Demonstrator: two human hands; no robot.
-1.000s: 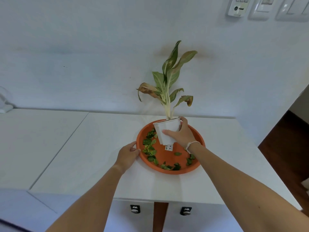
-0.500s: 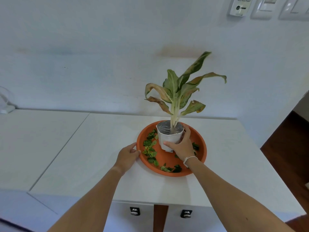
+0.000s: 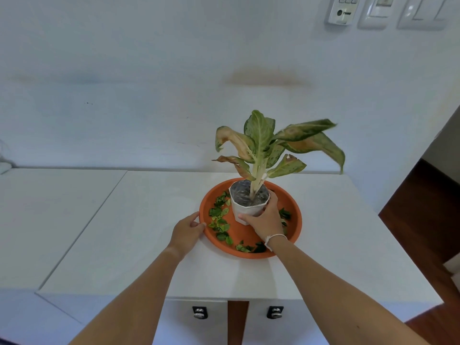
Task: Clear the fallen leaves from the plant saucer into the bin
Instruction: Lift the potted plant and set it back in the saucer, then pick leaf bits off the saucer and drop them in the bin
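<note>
An orange round plant saucer point(image 3: 293, 220) lies on the white table top. Several small green fallen leaves point(image 3: 219, 220) are scattered over its left and front parts. A white pot point(image 3: 245, 210) with a leafy plant point(image 3: 263, 148) is above the saucer's middle, tipped a little toward me. My right hand point(image 3: 263, 220) is wrapped around the pot's front right side. My left hand point(image 3: 188, 231) holds the saucer's left rim with fingers and thumb. No bin is in view.
The white table point(image 3: 139, 220) meets a white wall behind the saucer. Wall switches and a control panel point(image 3: 342, 9) hang at the top right. Dark wooden floor point(image 3: 423, 207) lies beyond the table's right edge. Two drawer locks point(image 3: 199, 312) show below the front edge.
My right hand has brought the pot from leaning away toward the wall to leaning toward me, so its soil now shows. The left hand stays on the saucer's rim.
</note>
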